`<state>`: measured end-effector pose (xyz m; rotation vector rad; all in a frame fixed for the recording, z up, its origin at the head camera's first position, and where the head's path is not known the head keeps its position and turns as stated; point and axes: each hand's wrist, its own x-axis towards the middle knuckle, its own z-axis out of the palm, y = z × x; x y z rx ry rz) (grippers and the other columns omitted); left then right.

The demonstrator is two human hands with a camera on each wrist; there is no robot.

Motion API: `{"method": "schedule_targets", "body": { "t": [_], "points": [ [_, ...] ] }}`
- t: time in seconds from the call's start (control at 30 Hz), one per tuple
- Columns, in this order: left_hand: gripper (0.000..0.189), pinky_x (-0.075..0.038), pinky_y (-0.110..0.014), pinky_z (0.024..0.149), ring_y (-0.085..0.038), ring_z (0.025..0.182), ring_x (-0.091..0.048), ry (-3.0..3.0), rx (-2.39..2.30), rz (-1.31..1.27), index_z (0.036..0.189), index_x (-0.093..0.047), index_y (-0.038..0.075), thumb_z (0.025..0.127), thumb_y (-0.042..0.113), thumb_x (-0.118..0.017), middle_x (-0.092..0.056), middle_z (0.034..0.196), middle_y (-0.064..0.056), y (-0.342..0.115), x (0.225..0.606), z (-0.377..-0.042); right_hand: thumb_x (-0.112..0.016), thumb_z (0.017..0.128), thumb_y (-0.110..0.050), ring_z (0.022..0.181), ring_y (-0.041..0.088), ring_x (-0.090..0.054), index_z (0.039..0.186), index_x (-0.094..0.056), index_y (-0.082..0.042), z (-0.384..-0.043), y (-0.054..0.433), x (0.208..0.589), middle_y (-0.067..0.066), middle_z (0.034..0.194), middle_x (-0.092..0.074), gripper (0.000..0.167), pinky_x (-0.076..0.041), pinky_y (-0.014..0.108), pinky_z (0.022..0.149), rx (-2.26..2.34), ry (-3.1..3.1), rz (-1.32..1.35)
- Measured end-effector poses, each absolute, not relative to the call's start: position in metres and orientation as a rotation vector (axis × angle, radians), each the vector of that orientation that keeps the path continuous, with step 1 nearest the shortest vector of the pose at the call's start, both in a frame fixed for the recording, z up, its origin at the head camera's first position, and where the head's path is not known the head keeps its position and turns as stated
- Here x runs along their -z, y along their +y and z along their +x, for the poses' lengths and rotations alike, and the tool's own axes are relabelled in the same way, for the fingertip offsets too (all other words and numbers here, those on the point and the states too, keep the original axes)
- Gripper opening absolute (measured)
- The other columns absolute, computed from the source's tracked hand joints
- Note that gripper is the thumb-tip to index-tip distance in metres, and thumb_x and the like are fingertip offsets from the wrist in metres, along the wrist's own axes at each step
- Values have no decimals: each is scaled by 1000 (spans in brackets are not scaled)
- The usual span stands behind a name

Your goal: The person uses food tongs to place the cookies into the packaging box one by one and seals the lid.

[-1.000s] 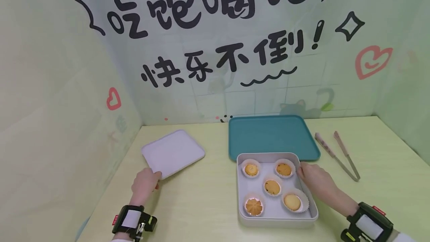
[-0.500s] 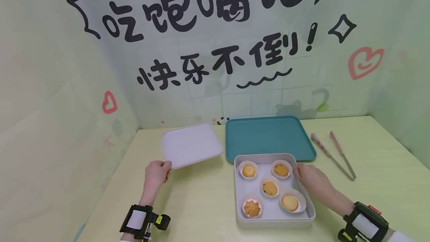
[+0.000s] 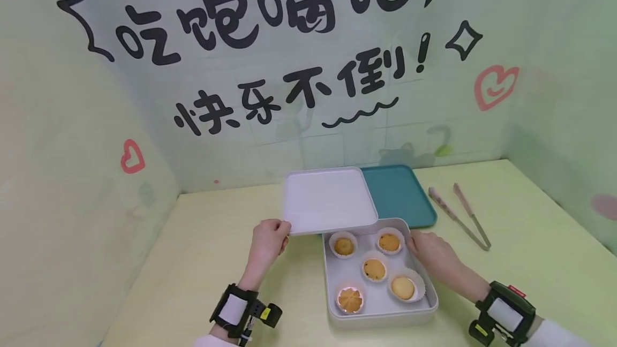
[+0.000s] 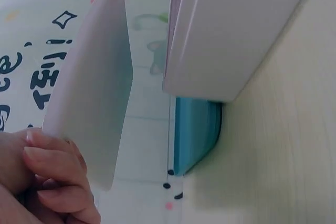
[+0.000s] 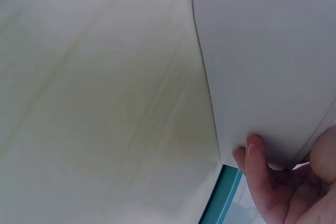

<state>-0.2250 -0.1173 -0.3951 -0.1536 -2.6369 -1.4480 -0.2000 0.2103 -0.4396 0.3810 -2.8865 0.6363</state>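
My left hand (image 3: pixel 267 242) pinches the near left corner of a pale lilac lid (image 3: pixel 330 197). In the left wrist view the lid (image 4: pixel 97 87) is raised and tilted, thumb and curled fingers at its corner. The lid's near edge overlaps the far rim of a white rectangular box (image 3: pixel 385 321) in the head view. My right hand (image 3: pixel 436 253) grips the box's right wall near the far corner. The right wrist view shows the fingertips (image 5: pixel 254 150) against its outer side. Inside lie several small round pastries, such as a cookie (image 3: pixel 374 269), in paper cups.
Behind the box lies a teal tray (image 3: pixel 400 191), partly covered by the lid in the head view. Metal tongs (image 3: pixel 460 224) with pinkish handles lie spread to its right. A lettered backdrop (image 3: pixel 270 149) stands along the back of the pale wooden table (image 3: pixel 202 266).
My left hand has lifted the lid off the table on the left and carried it right, to the far side of the box. The right hand has kept its grip on the box.
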Motion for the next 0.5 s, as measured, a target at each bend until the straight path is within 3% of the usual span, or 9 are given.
{"method": "schedule_targets", "body": {
  "t": [0.17,0.3,0.37,0.5],
  "points": [
    [27,-26,-24,37,-11,36,-36,-2623,1476,-220,57,-50,3,83,5,-45,-42,43,3,-90,395,-222,-51,87,-4,52,14,-43,72,-49,-5,-201,207,440,1,58,-43,15,-37,31,46,-634,-2882,364],
    [26,-26,-23,37,-10,36,-36,-2616,1491,-254,57,-50,4,82,5,-45,-42,43,3,-75,396,-220,-51,89,-6,53,13,-45,89,-54,0,-201,211,439,2,63,-47,6,-38,30,45,-697,-2869,380],
    [25,-26,-23,37,-10,36,-36,-2613,1493,-263,57,-50,4,82,5,-44,-42,43,3,-70,397,-218,-49,91,-9,50,11,-46,94,-55,-1,-205,217,436,2,63,-47,10,-39,28,44,-766,-2884,420],
    [26,-25,-23,37,-10,36,-35,-2619,1499,-258,56,-48,5,81,4,-44,-41,43,3,-66,399,-216,-42,97,-19,43,12,-47,89,-58,-2,-220,233,423,-1,61,-50,25,-38,27,42,-962,-2901,437]
  ]
}}
